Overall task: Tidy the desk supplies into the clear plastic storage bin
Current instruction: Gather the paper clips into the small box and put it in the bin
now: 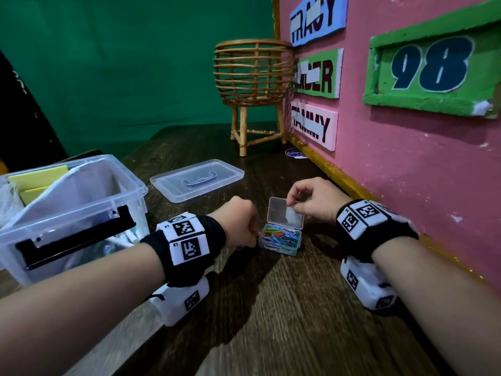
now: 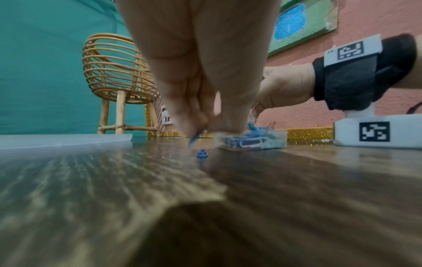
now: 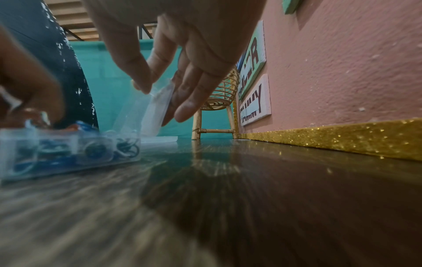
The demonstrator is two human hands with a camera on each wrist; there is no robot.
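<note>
Head view, from the left: the clear plastic storage bin (image 1: 119, 183) stands at the left edge of the dark wooden tabletop (image 1: 284, 308), open, with yellow paper sheets (image 1: 40, 177) upright inside and a black latch (image 1: 78, 237) on its near wall. Its flat lid (image 1: 196, 179) lies apart on the tabletop, just right of the bin. In front of the lid, the person's left hand (image 1: 238, 222) is curled with fingertips down at the left edge of a small clear paper clip box (image 1: 280, 238); the left wrist view shows the fingers pinching a blue paper clip (image 2: 196, 138) just above the wood, with another blue clip (image 2: 202, 154) lying loose below. The box sits on the tabletop between the two hands, full of coloured clips, its hinged lid (image 1: 286, 214) raised. The right hand (image 1: 311, 199) pinches the top edge of that raised lid between thumb and forefinger. Behind, a rattan basket stand (image 1: 253, 85) stands against the pink board (image 1: 406, 158), which carries name signs and a green plaque reading 98.
</note>
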